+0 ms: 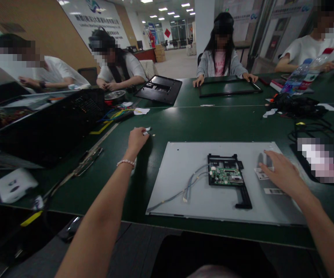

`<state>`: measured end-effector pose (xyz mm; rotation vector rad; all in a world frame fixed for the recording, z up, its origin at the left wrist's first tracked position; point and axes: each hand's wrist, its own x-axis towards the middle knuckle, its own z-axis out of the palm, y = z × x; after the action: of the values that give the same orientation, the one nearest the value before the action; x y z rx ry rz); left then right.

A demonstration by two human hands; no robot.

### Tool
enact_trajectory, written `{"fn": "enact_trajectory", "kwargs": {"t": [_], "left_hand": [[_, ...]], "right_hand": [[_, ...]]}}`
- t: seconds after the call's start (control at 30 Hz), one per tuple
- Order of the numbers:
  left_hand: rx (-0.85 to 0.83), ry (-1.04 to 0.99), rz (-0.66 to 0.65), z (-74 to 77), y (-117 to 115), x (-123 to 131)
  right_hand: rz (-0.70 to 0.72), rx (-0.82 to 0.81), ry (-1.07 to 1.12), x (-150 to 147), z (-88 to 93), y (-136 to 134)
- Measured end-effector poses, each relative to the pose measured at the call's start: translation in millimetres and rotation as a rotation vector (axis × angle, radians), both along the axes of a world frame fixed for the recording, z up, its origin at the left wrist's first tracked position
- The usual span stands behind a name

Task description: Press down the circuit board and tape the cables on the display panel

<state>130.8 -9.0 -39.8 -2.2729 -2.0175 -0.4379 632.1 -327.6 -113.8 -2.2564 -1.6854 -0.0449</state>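
Observation:
My left hand (138, 139) is closed over the green table, its fingertips pinching a small white scrap (147, 129). A tiny pale piece (154, 135) lies just right of it. My right hand (284, 173) is above the right side of a flat display panel (172, 173), thumb and fingers apart, nothing held. Whether it touches the panel I cannot tell. In the panel's middle sits a black plastic bracket (244, 199) with a green circuit board (225, 175). Grey cables (188, 185) run from the board to the left. White labels (262, 173) show beneath my right hand.
A black computer case (53, 123) and a white box-like device (15, 185) stand at left. Across the table, a person holds a black frame (230, 94) near a black back cover (161, 90). Bottles (307, 77), tangled black cables (297, 106) and a blurred-out phone-like object (323, 162) are at right.

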Motion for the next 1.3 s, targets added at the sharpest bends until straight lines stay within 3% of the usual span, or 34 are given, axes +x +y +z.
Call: {"fn": "enact_trajectory", "kwargs": {"t": [0.3, 0.43, 0.53, 0.7, 0.83, 1.0, 1.3], "left_hand": [[-0.064, 0.097, 0.002, 8.7, -2, 0], [0.002, 0.117, -0.018, 15.8, -10, 20], [0.056, 0.064, -0.207, 20.4, -33, 59], [0.100, -0.042, -0.697, 17.0, -103, 154], [0.123, 0.045, -0.969, 9.2, -150, 213], [0.140, 0.170, -1.003, 1.2, -172, 243], [0.088, 0.172, -1.003, -10.0, -177, 244]], "right_hand": [[-0.024, -0.034, -0.013, -10, 8.5, -4], [-0.023, -0.027, -0.011, -12, 10.5, -4], [-0.020, -0.024, -0.014, -12, 10.2, -4], [-0.021, -0.029, -0.022, -11, 8.1, -5], [-0.022, -0.046, -0.028, -11, 8.5, -5], [-0.007, -0.080, -0.053, -10, 9.5, -5], [-0.007, -0.146, -0.092, -11, 11.2, -6]]}}
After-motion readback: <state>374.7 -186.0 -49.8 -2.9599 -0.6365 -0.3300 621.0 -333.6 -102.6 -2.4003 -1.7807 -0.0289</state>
